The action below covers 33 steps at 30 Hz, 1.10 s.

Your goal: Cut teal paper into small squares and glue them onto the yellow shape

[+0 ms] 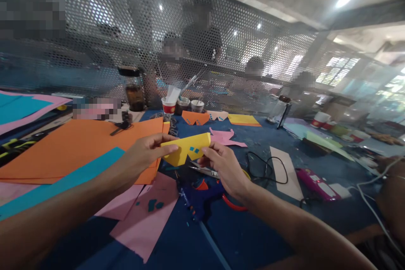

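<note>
A folded yellow paper piece (182,150) with a notched lower edge and small blue squares on its face is held up over the table. My left hand (150,154) pinches its left end between thumb and fingers. At the other end, my right hand (226,166) grips the paper's right edge. Scissors (205,170) show their metal blades below the paper; their handles are partly behind my right hand, and I cannot tell whether it touches them. Under both hands lies a blue glue gun (201,200) with a glue stick (213,244) trailing from it.
Orange sheets (79,147) and a blue strip (72,177) lie left, pink paper (152,215) in front. Behind stand notched orange paper (195,117), cups (168,105) and a jar (134,93) before a perforated screen (221,50). A black cable (267,168) and magenta device (318,184) lie right.
</note>
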{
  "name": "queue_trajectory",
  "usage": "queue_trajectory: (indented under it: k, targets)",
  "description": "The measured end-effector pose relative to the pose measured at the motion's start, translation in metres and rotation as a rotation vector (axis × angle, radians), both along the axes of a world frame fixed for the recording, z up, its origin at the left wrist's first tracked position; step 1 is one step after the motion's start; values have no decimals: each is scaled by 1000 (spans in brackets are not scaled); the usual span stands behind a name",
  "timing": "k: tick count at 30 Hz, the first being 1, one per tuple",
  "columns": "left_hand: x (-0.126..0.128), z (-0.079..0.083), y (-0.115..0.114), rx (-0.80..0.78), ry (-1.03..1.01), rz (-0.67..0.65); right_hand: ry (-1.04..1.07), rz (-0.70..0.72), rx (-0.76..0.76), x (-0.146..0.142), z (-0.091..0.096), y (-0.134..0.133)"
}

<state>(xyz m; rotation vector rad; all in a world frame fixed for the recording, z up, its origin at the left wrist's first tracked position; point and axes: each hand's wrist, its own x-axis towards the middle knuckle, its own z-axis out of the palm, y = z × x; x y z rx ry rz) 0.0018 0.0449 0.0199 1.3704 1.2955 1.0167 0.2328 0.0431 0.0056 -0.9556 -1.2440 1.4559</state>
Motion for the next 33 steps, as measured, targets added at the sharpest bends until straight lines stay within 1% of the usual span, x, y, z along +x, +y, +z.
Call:
queue_trajectory:
  k: [3,6,10,14,18,23,27,33]
  targets:
    - [1,-2,0,-19,1,-23,-11,36,-30,-1,-1,-2]
    - [1,-3,0,-9,21,-20,-60,43,-3,-1,0,-4]
    - [0,-4,1,-6,61,-35,-66,65,22,-2,2,-6]
    - [-1,-5,2,4,85,-44,-71,19,-2,-2,2,-6]
    - [0,-6,3,-10,35,-71,-74,48,-35,-3,-1,-7]
    - [3,-5,0,-33,-8,-106,-67,48,-13,-4,-1,-7]
    - [3,-3,-3,-75,-60,-103,-41,87,3,-5,1,-9]
    - [8,-4,-3,-54,-41,-94,-23,112,6,-7,8,-17]
